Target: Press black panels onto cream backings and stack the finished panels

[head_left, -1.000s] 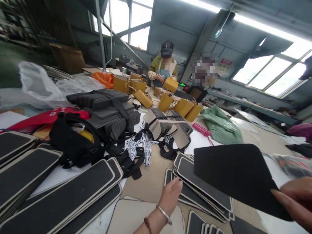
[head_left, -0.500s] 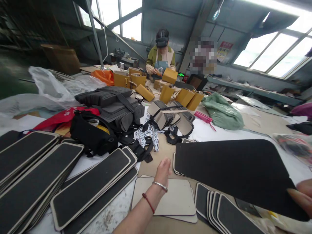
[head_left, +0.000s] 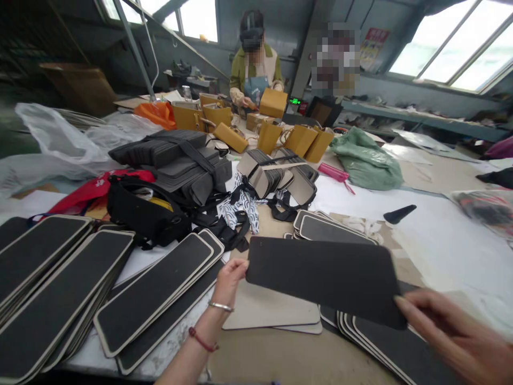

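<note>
A black rectangular panel with rounded corners (head_left: pixel 324 278) is held in the air between both hands, slightly tilted down to the right. My left hand (head_left: pixel 233 271), with a bangle and a red cord at the wrist, is closed on its left end. The right end is pinched by my right hand (head_left: pixel 444 321), thumb on the front face. Beneath the panel lie pale beige boards (head_left: pixel 276 313), partly covered by it. A fanned stack of pale-edged black panels (head_left: pixel 401 342) sits below my right hand. Behind the held panel is another stack of such panels (head_left: pixel 336 231).
Stacks of long pale-edged black panels (head_left: pixel 60 305) fill the left. Further back are a black waist bag (head_left: pixel 140 208), strapped dark bundles (head_left: pixel 176 160), yellow boxy bags (head_left: pixel 300 140) and a green plastic bag (head_left: pixel 364 160). A co-worker (head_left: pixel 256 69) stands across the table.
My left hand has moved left and closed on the panel's left end; before, it was apart from it. The panel has shifted left and away, and more of my right hand shows.
</note>
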`<act>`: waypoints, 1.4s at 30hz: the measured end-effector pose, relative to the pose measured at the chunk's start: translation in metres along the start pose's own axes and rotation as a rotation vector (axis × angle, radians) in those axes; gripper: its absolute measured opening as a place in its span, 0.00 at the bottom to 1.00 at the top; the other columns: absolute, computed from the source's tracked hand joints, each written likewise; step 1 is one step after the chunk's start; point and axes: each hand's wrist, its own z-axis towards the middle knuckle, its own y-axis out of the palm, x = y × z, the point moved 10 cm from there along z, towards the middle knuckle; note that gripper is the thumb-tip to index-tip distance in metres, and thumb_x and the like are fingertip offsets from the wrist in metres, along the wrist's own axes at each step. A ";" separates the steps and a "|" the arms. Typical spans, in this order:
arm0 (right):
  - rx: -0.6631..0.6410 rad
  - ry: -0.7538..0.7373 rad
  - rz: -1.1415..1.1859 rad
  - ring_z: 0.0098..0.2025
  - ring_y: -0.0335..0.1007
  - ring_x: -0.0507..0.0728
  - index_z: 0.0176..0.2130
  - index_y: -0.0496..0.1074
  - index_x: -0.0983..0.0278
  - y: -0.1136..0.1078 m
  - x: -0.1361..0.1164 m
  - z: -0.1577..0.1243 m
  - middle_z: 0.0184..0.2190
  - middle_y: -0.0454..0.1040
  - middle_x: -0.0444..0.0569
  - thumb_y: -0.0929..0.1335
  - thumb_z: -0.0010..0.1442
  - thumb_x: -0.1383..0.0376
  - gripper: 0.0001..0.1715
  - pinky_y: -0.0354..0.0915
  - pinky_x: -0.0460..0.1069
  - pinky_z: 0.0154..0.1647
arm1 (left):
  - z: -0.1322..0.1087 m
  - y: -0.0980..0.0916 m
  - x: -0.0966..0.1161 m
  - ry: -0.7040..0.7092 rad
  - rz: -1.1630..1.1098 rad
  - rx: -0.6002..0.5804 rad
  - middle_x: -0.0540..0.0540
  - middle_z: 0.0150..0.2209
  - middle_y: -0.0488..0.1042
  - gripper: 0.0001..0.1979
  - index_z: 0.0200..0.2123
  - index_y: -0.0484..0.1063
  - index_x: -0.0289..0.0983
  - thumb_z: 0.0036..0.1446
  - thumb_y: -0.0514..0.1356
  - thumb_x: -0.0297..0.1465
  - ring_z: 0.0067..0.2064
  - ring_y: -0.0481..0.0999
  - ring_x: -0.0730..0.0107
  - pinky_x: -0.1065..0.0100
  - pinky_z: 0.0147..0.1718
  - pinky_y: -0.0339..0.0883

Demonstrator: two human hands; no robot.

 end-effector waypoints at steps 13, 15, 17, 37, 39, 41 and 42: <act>-0.266 0.159 0.027 0.26 0.63 0.56 0.24 0.58 0.60 0.225 0.106 -0.056 0.23 0.64 0.46 0.52 0.56 0.42 0.28 0.58 0.50 0.28 | -0.038 -0.111 -0.053 0.034 0.762 0.361 0.52 0.17 0.64 0.14 0.17 0.62 0.39 0.38 0.53 0.44 0.24 0.64 0.69 0.67 0.28 0.58; -0.255 0.142 0.026 0.26 0.62 0.56 0.24 0.57 0.60 0.231 0.108 -0.055 0.23 0.63 0.46 0.50 0.56 0.41 0.29 0.58 0.51 0.29 | -0.038 -0.109 -0.053 0.036 0.789 0.369 0.52 0.18 0.65 0.13 0.18 0.62 0.39 0.39 0.52 0.43 0.25 0.65 0.69 0.67 0.29 0.59; -0.236 0.127 0.029 0.26 0.62 0.56 0.23 0.57 0.60 0.234 0.109 -0.055 0.23 0.63 0.46 0.50 0.55 0.40 0.30 0.58 0.51 0.30 | -0.038 -0.108 -0.052 0.035 0.816 0.379 0.51 0.19 0.65 0.12 0.18 0.62 0.39 0.41 0.52 0.42 0.25 0.65 0.69 0.68 0.29 0.59; -0.163 0.131 -0.089 0.28 0.60 0.56 0.24 0.53 0.59 0.235 0.107 -0.049 0.25 0.61 0.47 0.49 0.61 0.47 0.25 0.58 0.51 0.31 | -0.035 -0.108 -0.056 -0.006 0.938 0.404 0.50 0.19 0.67 0.15 0.19 0.63 0.39 0.39 0.51 0.45 0.25 0.66 0.67 0.67 0.29 0.59; -0.165 0.137 -0.097 0.28 0.60 0.56 0.24 0.53 0.59 0.236 0.107 -0.049 0.24 0.60 0.47 0.49 0.61 0.49 0.23 0.58 0.51 0.31 | -0.034 -0.108 -0.055 -0.006 0.943 0.403 0.50 0.19 0.68 0.15 0.19 0.64 0.39 0.39 0.52 0.45 0.25 0.66 0.67 0.67 0.29 0.59; -0.169 0.140 -0.102 0.27 0.60 0.55 0.24 0.53 0.59 0.236 0.108 -0.050 0.25 0.60 0.47 0.50 0.61 0.50 0.22 0.58 0.51 0.30 | -0.034 -0.108 -0.054 -0.007 0.953 0.407 0.51 0.19 0.68 0.14 0.19 0.64 0.39 0.39 0.52 0.44 0.25 0.67 0.68 0.67 0.29 0.59; -0.171 0.140 -0.104 0.27 0.59 0.55 0.24 0.52 0.59 0.236 0.108 -0.050 0.25 0.60 0.47 0.51 0.61 0.51 0.21 0.58 0.51 0.30 | -0.034 -0.108 -0.054 -0.008 0.961 0.411 0.51 0.18 0.68 0.13 0.19 0.65 0.39 0.39 0.53 0.43 0.25 0.67 0.68 0.67 0.29 0.59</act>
